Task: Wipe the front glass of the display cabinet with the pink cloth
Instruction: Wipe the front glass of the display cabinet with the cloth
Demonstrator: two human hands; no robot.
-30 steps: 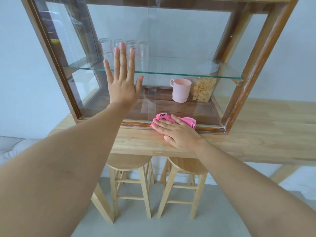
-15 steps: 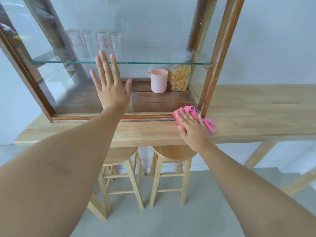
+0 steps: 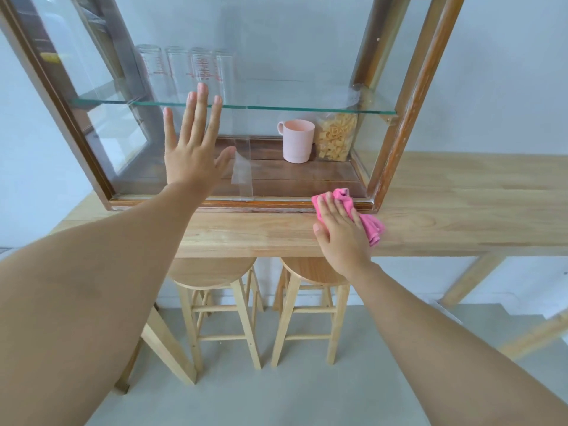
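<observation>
The left hand (image 3: 192, 155) lies flat against the front glass (image 3: 276, 155) of the cabinet (image 3: 408, 96), fingers spread and pointing up, its fingertips level with the glass shelf (image 3: 292, 108). The right hand (image 3: 339, 232) presses palm-down on the pink cloth (image 3: 373, 229), fingers extended over it rather than pinching it. The cloth is bunched on the desk (image 3: 461, 210) at the cabinet's lower right corner, its top edge touching the wooden bottom frame. Inside, a pink cup (image 3: 298, 141) stands on the floor of the cabinet just beside a bag of pasta (image 3: 336, 138). Clear glasses (image 3: 187, 72) stand on the shelf. Two stools (image 3: 215, 272) sit under the desk.
</observation>
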